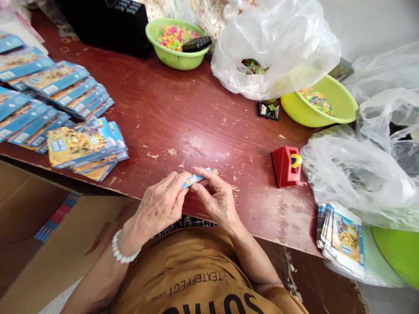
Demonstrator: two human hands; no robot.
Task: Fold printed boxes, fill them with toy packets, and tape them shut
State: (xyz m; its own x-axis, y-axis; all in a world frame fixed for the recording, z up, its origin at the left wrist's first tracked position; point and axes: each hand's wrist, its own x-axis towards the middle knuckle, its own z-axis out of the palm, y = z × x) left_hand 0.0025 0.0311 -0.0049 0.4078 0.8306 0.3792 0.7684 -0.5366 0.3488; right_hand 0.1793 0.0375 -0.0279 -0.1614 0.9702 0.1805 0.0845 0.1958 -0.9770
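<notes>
Both hands, left hand (pixel 160 206) and right hand (pixel 216 198), pinch 1 small blue packet (pixel 195 178) between closed fingertips; a red tape dispenser (pixel 287 167) sits nearby, packets (pixel 87 148) stacked left.

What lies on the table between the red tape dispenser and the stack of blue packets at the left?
In the head view, only bare, worn table lies between the red tape dispenser and the stack of blue packets; both hands sit nearer the edge.

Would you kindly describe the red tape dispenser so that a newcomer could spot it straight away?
Start at the worn dark-red table and look to its right side, just left of the crumpled clear plastic bags. There stands the tape dispenser, right of the person's right hand. It is the only solid red block there, with a small yellow roll on top.
</notes>
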